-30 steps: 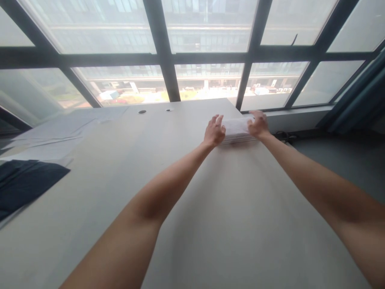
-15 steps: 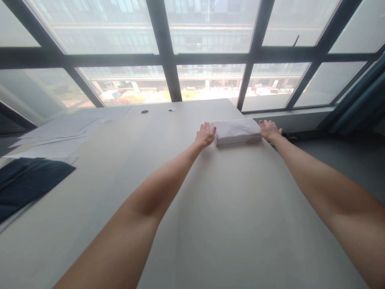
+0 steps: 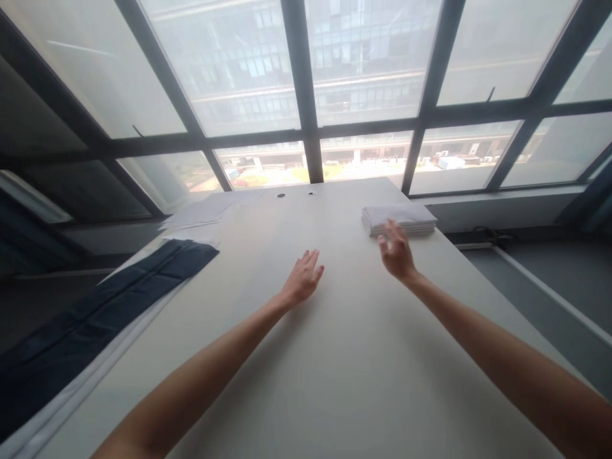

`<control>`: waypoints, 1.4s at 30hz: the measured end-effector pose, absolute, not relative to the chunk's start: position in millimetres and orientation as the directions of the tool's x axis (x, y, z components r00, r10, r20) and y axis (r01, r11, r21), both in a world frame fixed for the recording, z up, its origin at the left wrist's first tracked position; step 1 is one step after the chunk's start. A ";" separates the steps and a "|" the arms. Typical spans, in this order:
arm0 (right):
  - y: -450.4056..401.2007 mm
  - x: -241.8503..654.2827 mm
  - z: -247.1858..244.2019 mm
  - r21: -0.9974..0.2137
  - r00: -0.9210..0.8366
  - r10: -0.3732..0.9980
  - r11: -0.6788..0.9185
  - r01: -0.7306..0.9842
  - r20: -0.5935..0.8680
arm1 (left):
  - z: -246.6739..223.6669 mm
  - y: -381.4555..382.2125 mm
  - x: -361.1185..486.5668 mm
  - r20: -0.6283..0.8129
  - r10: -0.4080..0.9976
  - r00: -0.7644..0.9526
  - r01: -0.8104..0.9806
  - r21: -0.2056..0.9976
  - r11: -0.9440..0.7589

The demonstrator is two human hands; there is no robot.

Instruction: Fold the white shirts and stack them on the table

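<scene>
A stack of folded white cloth (image 3: 406, 215) lies near the far right edge of the white table (image 3: 306, 357). My right hand (image 3: 396, 252) is in front of that stack, fingers apart and holding nothing; its fingertips overlap the stack's near side, and I cannot tell whether they touch. Over the middle of the table is my left hand (image 3: 303, 277), also empty, its fingers spread. It is well apart from the cloth stack.
Dark navy cloth (image 3: 143, 293) lies along the table's left side on top of white cloth (image 3: 109, 354). Thin white sheets (image 3: 201, 213) lie at the far left corner. Two round holes (image 3: 281, 196) pierce the far tabletop. Dark-framed windows (image 3: 308, 95) rise behind.
Both hands have come off the sides of the folded white stack and drawn back toward me. The view has turned left, showing more of the navy cloth.
</scene>
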State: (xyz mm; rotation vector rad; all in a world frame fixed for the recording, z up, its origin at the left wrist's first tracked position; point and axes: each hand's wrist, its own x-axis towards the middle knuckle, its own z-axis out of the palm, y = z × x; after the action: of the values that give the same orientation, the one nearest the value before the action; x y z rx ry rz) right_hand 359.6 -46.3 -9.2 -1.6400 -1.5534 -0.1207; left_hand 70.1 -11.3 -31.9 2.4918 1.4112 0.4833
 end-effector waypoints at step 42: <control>-144.3 216.9 -64.6 -0.279 -0.058 0.992 0.089 0.956 0.115 | -46.3 -117.6 12.9 0.172 0.784 0.597 0.746 0.241 -0.621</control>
State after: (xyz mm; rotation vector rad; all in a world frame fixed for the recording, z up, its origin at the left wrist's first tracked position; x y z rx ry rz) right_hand 216.9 -144.3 -64.6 -1.9429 -2.0948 0.1846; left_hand 12.9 -117.6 -46.3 2.6761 1.2902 0.3949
